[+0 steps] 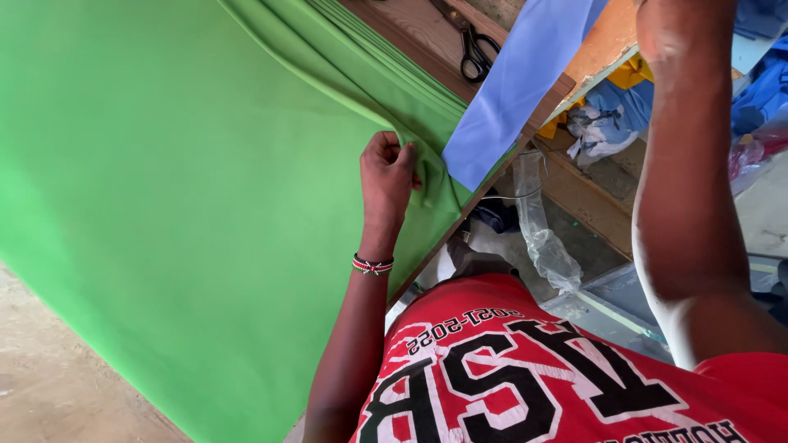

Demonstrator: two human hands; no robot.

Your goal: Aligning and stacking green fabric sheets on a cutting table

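Head view, looking down. One left hand (387, 168), fingers pinched closed on a fold of one large green cloth (164, 205), at the cloth's edge just beside the table's rim. One beaded bracelet (373, 264) round the left wrist. Green cloth spread wide over the wooden table (419, 33), hanging down toward the floor at lower left, with several parallel folds running up toward the top of the frame. One strip of pale blue cloth (513, 82) draped over the table edge, touching the green cloth near the pinching fingers. One pair of black-handled scissors (474, 51) on the bare wood, well apart from the hand. Right arm raised at the right side; right hand (669, 25) cut off by the top edge, so grip not possible to tell. One red shirt (525, 377) with black and white lettering below. Possibly one clear plastic bag (542, 238) under the table, among crumpled rags.
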